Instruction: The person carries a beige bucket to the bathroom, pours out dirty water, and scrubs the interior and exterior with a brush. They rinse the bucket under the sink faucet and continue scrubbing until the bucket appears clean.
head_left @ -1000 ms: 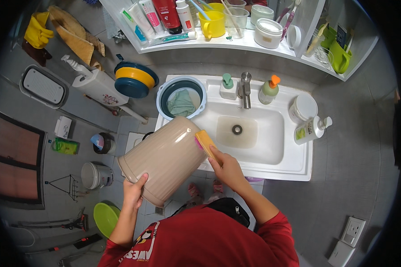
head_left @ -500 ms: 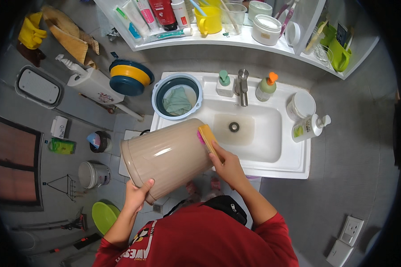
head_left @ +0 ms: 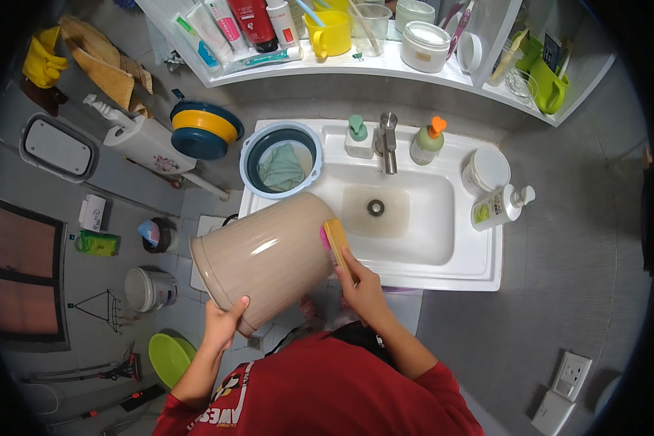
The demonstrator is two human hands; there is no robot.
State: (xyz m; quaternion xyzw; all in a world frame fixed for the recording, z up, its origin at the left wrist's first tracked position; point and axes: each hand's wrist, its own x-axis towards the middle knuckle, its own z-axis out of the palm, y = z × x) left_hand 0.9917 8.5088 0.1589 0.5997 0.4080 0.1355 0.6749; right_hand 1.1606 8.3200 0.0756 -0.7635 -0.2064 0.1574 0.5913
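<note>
A beige ribbed trash can (head_left: 269, 254) lies tilted on its side over the sink's front left edge, its wide rim toward the lower left. My left hand (head_left: 224, 322) grips that rim, thumb on the outer wall and fingers out of sight inside or under it. In my right hand (head_left: 361, 285) is a scrub brush (head_left: 338, 245) with a yellow back and pink bristles. Its bristles press against the can's side near the base. Behind the can is the white sink (head_left: 436, 240), with a little cloudy water around a dark drain (head_left: 376, 208).
On the sink's back left corner sits a blue-grey basin (head_left: 248, 156) holding a green cloth (head_left: 282, 168). Pump bottles (head_left: 427, 147) flank the faucet (head_left: 389, 145). A white bottle (head_left: 498, 208) stands at the right rim. Toiletries fill the shelf (head_left: 356, 67) above. A green basin (head_left: 171, 357) is lower left.
My right hand and the brush have moved slightly down along the can's side. The whole view has shifted a little, and the can stays in my left hand.
</note>
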